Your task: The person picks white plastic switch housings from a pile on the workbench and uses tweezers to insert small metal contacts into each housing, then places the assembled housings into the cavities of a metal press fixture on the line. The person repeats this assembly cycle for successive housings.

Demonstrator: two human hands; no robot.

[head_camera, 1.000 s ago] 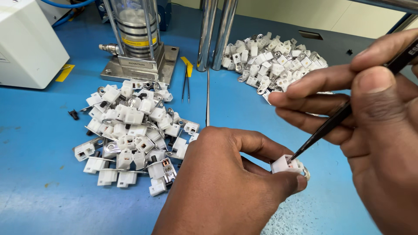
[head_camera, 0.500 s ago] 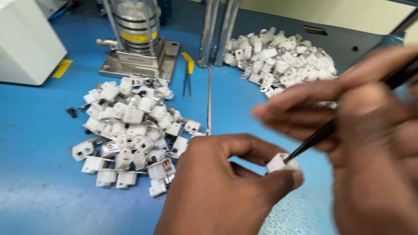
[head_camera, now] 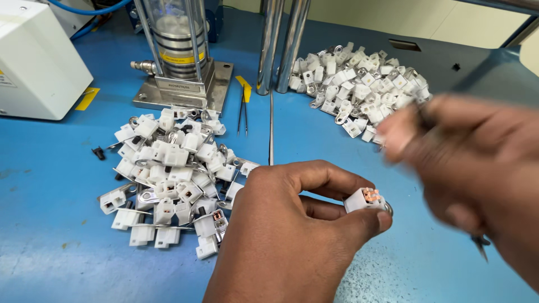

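Low in the middle of the frame, the left hand (head_camera: 286,235) is pinching a small white plastic connector block with copper contacts (head_camera: 366,198) between thumb and fingertips, its grip clamped on the block's sides and turning the copper end upward, probably so the opening is facing whatever works on it. At the right edge the right hand (head_camera: 471,179) is blurring; a thin dark pointed tool (head_camera: 481,246) is poking out below it, so its grip seems closed around that tool, though the blur is hiding the fingers. A loose heap of similar white blocks with metal tabs (head_camera: 174,177) is lying on the blue tabletop (head_camera: 50,185) at centre left, and a second heap (head_camera: 359,84) is sitting at upper right, likely keeping two batches apart. A metal press on a steel base (head_camera: 179,56) is standing at the top, a white box (head_camera: 36,59) at upper left, and slim tweezers (head_camera: 242,109) are resting beside the press.
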